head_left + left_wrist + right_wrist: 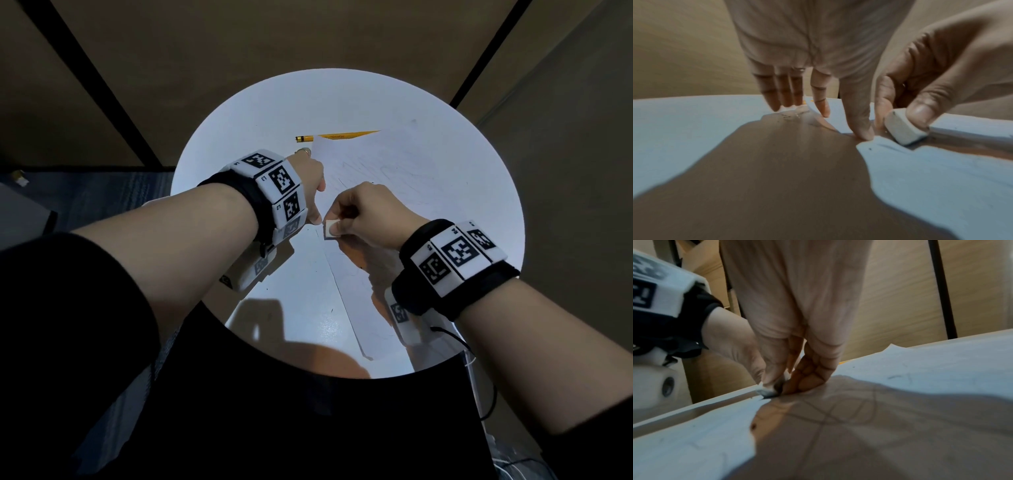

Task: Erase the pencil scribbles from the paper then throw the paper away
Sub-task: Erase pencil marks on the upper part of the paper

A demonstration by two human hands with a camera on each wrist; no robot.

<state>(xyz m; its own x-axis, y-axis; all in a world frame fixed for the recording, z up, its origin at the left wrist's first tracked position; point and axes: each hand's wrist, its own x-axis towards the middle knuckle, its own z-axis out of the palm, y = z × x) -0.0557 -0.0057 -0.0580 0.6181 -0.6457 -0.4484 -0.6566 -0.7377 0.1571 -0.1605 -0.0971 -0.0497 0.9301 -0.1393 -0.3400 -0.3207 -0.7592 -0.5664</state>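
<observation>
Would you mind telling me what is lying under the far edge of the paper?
A yellow pencil lies on the table there. Its metal-banded end sticks out left of the paper, and part of its barrel shows along the edge. The rest, including the tip, is covered.

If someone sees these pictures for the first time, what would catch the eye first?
Probably the two hands meeting mid-table: the right hand pinches a white eraser against the paper, while the left hand presses the sheet's left edge flat. Next, the yellow pencil lying at the far edge of the round white table.
</observation>
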